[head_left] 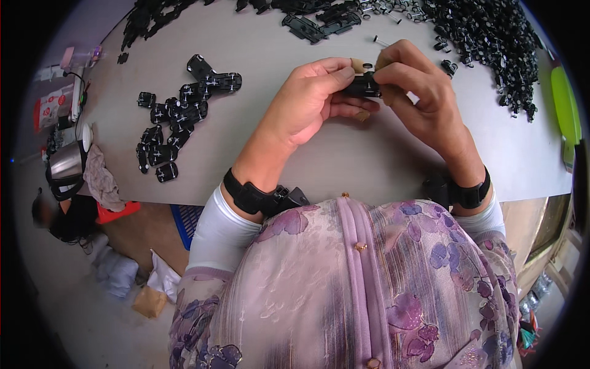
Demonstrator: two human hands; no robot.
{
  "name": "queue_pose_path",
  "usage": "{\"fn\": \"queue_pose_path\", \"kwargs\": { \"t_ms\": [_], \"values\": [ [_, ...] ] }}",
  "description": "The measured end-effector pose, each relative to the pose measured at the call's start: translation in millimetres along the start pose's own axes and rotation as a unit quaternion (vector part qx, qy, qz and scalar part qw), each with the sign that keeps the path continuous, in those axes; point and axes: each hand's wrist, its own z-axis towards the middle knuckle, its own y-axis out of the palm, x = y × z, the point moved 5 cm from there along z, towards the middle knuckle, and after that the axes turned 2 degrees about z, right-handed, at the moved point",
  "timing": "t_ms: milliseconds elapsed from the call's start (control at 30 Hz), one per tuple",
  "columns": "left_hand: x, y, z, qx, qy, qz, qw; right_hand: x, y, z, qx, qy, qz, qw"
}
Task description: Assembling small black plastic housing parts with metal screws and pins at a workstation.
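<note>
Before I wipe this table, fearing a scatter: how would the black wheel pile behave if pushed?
The wheel pile would probably spread, being heaped loosely. Its small, round-looking pieces may roll, and probably weigh little.

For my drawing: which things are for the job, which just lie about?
Likely for the job: left hand, right hand, black piece between them, loose wheel parts, black car-shaped pieces.

Probably just lying about: cloth, green container, blue basket.
</note>
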Motion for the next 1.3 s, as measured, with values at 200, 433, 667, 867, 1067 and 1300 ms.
{"fn": "queue_pose_path", "kwargs": {
  "t_ms": [200, 433, 667, 867, 1067, 1300],
  "values": [
    [-2, 5, 0, -0.095, -0.003, -0.138, 0.986, 0, 1, -1, 0.027, -0.029, -0.017, 0.999],
    [-4, 1, -1, -0.055, 0.045, -0.097, 0.993, -8, 11, 0, 0.029, -0.062, -0.074, 0.995],
    [4, 11, -8, -0.032, 0.051, 0.023, 0.998, -15, 12, 2, 0.035, -0.036, -0.088, 0.995],
    [6, 10, -5, -0.059, 0.070, 0.032, 0.995, -18, 9, 4, -0.013, -0.070, -0.025, 0.997],
    [8, 11, -10, -0.077, 0.047, 0.047, 0.995, -27, 13, 2, -0.019, -0.064, -0.035, 0.997],
    [8, -4, -25, 0.096, 0.041, 0.124, 0.987, -17, 32, -4, -0.024, 0.021, 0.164, 0.986]
  ]
}}
